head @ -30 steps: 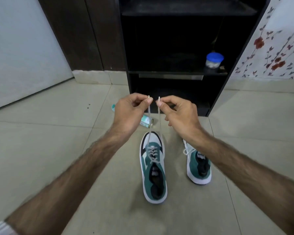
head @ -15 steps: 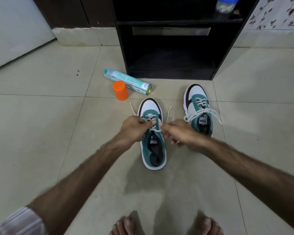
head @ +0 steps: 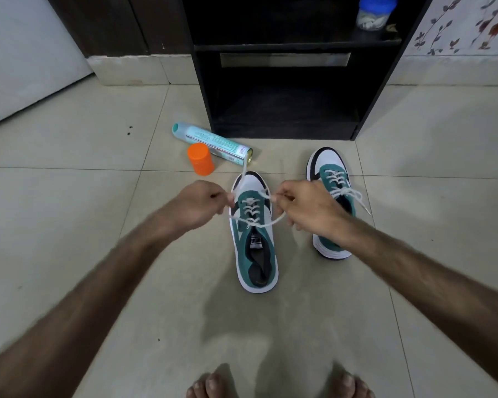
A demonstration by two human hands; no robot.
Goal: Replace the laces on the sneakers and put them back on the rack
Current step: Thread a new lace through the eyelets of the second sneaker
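left grip: left hand [head: 202, 203] has its fingers curled in tight, pinching one end of the white lace [head: 252, 222] just off the left edge of the shoe

right grip: right hand [head: 308, 209] is doing the same on the other side, thumb and fingertips pinched on the other end of the lace, rest of the fingers curled under

lace: runs from each grip down to the top eyelets, crossing between the two hands, with a slack bit drooping under the right grip (one loose tail sticks up past the left grip toward the can)

near sneaker [head: 255, 234]: green and white, flat on the floor [head: 69, 225], directly below and between the grips, toe pointing away

other sneaker [head: 332, 179]: already laced and tied in a bow, just beyond the right grip and partly hidden under that wrist

rack [head: 285, 96]: black, straight ahead past both grips, bottom shelf open

spray can [head: 212, 145]: lying on its side, beyond the left grip, in front of the rack

orange cap [head: 201, 158]: standing right next to the can, on the side nearer the left grip

jar [head: 375, 12]: blue lid, up on a rack shelf, far side of the right grip

feet: bare toes at the bottom edge
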